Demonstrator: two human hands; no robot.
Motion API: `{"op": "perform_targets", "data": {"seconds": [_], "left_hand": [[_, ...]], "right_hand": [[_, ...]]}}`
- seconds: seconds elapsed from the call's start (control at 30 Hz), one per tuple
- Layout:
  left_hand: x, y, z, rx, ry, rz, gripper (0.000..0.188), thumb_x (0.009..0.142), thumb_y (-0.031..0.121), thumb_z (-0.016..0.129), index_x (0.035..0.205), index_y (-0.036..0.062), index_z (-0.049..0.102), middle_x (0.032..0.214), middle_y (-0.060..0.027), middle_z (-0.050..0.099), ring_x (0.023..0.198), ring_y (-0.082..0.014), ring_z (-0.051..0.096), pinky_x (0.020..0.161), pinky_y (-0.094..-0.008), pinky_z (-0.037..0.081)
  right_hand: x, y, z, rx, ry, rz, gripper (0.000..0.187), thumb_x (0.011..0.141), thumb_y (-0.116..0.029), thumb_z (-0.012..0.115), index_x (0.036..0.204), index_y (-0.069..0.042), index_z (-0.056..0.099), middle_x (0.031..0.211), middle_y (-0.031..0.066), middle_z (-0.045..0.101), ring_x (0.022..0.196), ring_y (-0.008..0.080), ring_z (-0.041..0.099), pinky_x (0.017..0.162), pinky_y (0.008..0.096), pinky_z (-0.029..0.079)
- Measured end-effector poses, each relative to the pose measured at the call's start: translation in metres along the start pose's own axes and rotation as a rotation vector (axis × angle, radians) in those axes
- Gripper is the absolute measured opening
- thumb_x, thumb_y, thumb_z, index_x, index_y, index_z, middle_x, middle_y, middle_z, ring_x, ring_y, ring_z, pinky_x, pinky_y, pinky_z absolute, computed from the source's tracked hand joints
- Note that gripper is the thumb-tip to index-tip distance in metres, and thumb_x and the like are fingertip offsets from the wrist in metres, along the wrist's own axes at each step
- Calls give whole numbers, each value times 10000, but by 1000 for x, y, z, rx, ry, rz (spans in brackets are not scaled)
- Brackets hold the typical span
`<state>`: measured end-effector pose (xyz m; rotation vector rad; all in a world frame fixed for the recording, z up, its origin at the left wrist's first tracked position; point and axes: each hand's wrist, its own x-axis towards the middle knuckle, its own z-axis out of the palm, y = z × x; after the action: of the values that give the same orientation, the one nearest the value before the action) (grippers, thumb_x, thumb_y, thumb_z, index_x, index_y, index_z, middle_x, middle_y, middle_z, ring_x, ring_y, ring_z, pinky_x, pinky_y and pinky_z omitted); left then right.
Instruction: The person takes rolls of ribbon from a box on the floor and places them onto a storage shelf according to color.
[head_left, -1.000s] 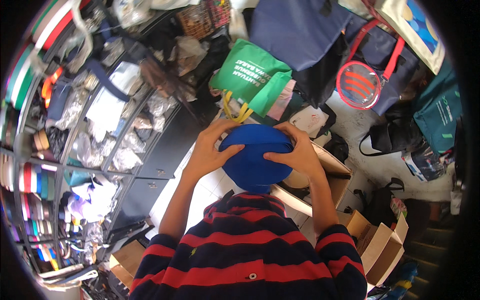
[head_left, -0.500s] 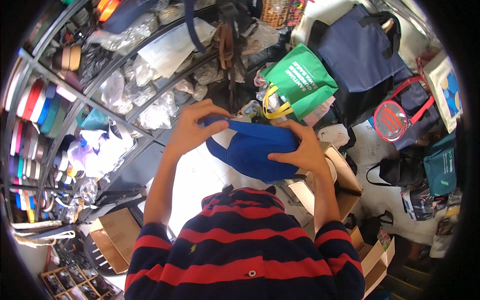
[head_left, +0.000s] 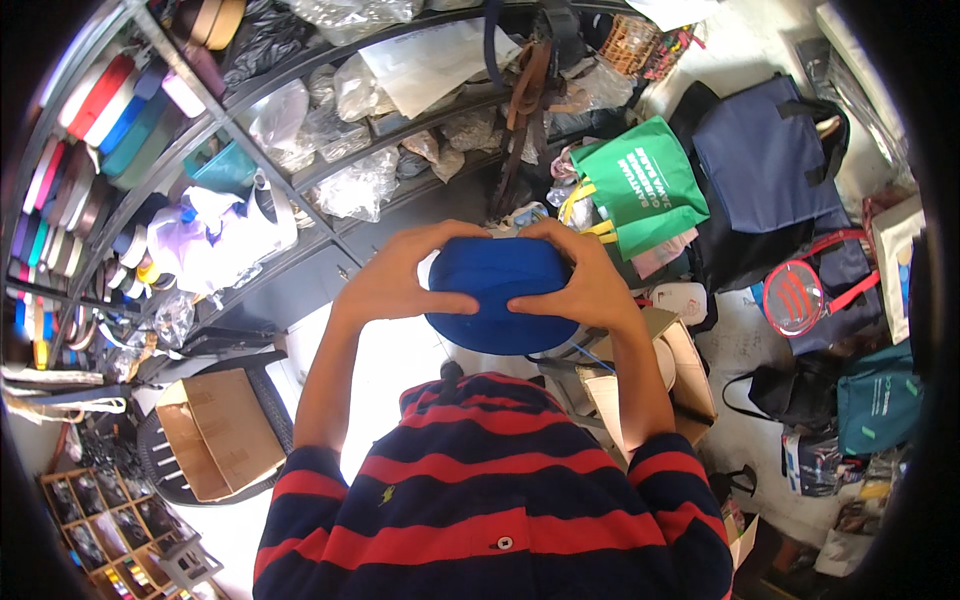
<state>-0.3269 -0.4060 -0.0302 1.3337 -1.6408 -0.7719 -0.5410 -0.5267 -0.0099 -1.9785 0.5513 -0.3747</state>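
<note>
A blue cap (head_left: 497, 265) is held up in front of my chest, between my two hands. My left hand (head_left: 398, 275) is closed on its left side, the thumb lying across the front and the fingers behind. Gripping the right side the same way is my right hand (head_left: 588, 275), its thumb pointing inward on the blue cloth. Both thumbs rest near the cap's middle, a short gap apart. The rounded edge of the cap faces my striped shirt. Its inside and far side are hidden.
Shelves at left hold rolls of coloured ribbon (head_left: 110, 100) and plastic-wrapped packets (head_left: 365, 185). A cardboard box (head_left: 225, 435) sits on a black chair (head_left: 270, 400). Beside my right forearm stands an open carton (head_left: 690, 385). Farther right are a green bag (head_left: 645, 190) and a navy bag (head_left: 755, 135).
The cap has turned from a tilted, open-sided position to a level, rounded view. Both hands have shifted to matching grips on its sides. My view has swung leftward.
</note>
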Motion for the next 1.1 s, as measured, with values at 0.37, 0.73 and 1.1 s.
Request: {"op": "perform_targets", "data": {"seconds": [0.37, 0.73, 1.1], "left_hand": [[-24, -2, -29, 119, 166, 100, 382, 884, 268, 591, 1164, 8, 593, 1029, -157, 654, 871, -262, 650, 790, -331, 491], [-31, 1, -21, -261, 568, -63, 292, 904, 176, 545, 1116, -22, 577, 995, -141, 610, 906, -246, 602, 800, -296, 455], [-36, 1, -68, 213, 757, 148, 277, 907, 203, 552, 1041, -36, 596, 957, -127, 586, 862, -224, 584, 774, -300, 449]], "right_hand": [[36, -16, 19, -106, 0, -189, 569, 593, -245, 829, 1063, -50, 574, 873, 140, 666, 804, 247, 670, 739, 328, 512], [51, -41, 25, 92, 90, -204, 561, 620, -104, 817, 1110, -11, 560, 983, 99, 640, 933, 165, 604, 852, 291, 461], [84, -69, 32, 33, 171, -396, 533, 644, -147, 825, 1093, -3, 578, 966, 122, 668, 879, 172, 642, 811, 294, 497]]}}
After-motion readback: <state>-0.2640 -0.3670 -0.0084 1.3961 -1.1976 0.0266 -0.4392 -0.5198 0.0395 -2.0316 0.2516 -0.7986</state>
